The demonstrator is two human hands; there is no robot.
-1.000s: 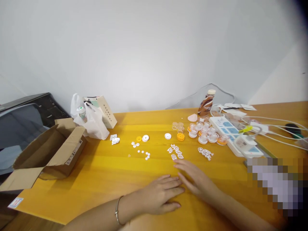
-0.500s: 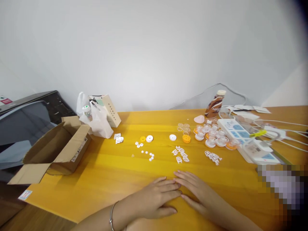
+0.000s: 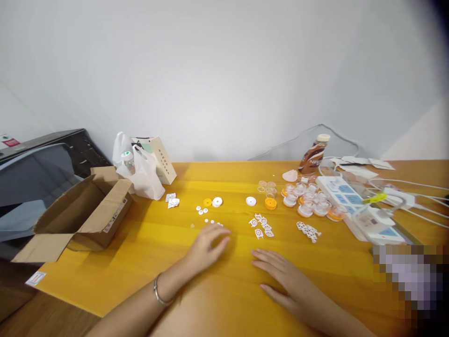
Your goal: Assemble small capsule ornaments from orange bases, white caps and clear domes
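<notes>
Left hand (image 3: 207,244) hovers half-curled, thumb parted from its fingers and nothing visible between, to the left of the white plastic lattice pieces (image 3: 267,227). Right hand (image 3: 280,274) spreads loosely, palm down and seemingly empty, on the near side of those pieces. Small white round plastic discs (image 3: 212,222) lie left of the lattice pieces, partly hidden by the left fingers; whether these touch is unclear. A sideways sweep could scatter the discs, and a low forward reach could shove the overlapping lattice pieces apart.
</notes>
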